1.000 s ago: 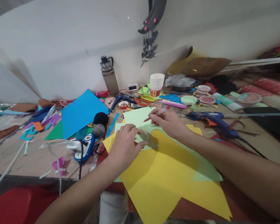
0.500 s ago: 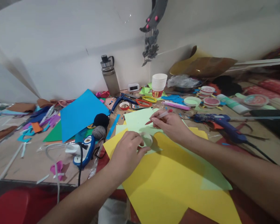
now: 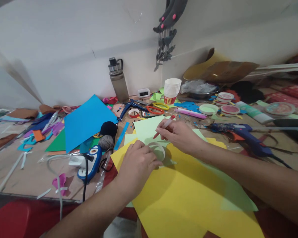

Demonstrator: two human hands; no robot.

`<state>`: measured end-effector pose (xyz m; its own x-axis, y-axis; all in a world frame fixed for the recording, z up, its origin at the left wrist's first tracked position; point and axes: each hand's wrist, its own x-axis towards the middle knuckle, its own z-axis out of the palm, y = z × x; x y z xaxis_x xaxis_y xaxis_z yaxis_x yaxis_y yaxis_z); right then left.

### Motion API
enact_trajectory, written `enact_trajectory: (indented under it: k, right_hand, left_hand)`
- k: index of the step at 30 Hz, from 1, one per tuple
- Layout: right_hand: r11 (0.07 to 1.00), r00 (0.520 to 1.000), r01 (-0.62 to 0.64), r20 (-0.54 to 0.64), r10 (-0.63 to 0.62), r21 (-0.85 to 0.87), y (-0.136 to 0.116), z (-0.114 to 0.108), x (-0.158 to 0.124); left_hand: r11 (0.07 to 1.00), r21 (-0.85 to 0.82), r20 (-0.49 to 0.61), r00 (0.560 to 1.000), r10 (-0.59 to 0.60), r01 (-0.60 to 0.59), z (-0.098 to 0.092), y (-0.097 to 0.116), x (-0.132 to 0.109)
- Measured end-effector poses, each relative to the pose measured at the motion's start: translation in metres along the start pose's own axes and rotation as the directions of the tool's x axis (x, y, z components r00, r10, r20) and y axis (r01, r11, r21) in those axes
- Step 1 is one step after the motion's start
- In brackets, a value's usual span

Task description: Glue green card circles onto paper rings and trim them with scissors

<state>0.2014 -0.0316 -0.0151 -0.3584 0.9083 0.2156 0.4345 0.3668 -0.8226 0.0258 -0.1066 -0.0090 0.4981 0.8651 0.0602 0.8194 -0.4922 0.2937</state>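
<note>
My right hand [image 3: 175,135] is closed around a red pen [image 3: 167,123], its tip pointing down at a pale green paper sheet [image 3: 146,127]. Just left of it, my left hand [image 3: 139,162] curls its fingers and thumb around the near-left side of a pale, round paper ring [image 3: 160,152]. That ring lies on pale green paper, partly hidden by my fingers. Under both hands spreads a large yellow paper sheet [image 3: 183,191], with more green paper beneath my right forearm.
Left are blue card [image 3: 86,122], yarn balls [image 3: 108,129] and a blue-and-white plug device [image 3: 93,162]. Behind stand a bottle [image 3: 118,81], orange-handled scissors [image 3: 155,110] and stacked paper cups [image 3: 172,89]. A blue glue gun [image 3: 248,135] and glitter-topped discs [image 3: 229,110] lie right.
My left thumb has come in along the near edge of the ring. The pen tip has moved slightly toward the ring. The view has shifted a little.
</note>
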Motion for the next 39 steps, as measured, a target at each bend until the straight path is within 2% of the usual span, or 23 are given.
enact_trajectory:
  k: [15, 29, 35, 39]
  right_hand:
    - [0.999, 1.0, 0.012, 0.02, -0.011, -0.037, -0.002, -0.004, 0.002]
    - [1.0, 0.999, 0.003, 0.032, -0.002, -0.02, 0.001, -0.003, 0.003]
    - [0.997, 0.998, 0.009, 0.064, -0.005, -0.072, 0.0, -0.003, 0.005]
    - [0.993, 0.995, -0.001, 0.104, 0.013, -0.115, -0.004, -0.005, 0.007]
  left_hand:
    - [0.993, -0.054, -0.155, 0.983, 0.097, -0.106, 0.008, -0.003, -0.005]
    - [0.993, -0.081, -0.116, 0.991, 0.072, -0.082, 0.01, -0.004, -0.004]
    - [0.998, -0.068, -0.089, 0.996, 0.001, -0.007, 0.013, -0.004, -0.004]
    - [0.997, -0.052, -0.106, 0.993, 0.045, -0.05, 0.014, -0.004, -0.004]
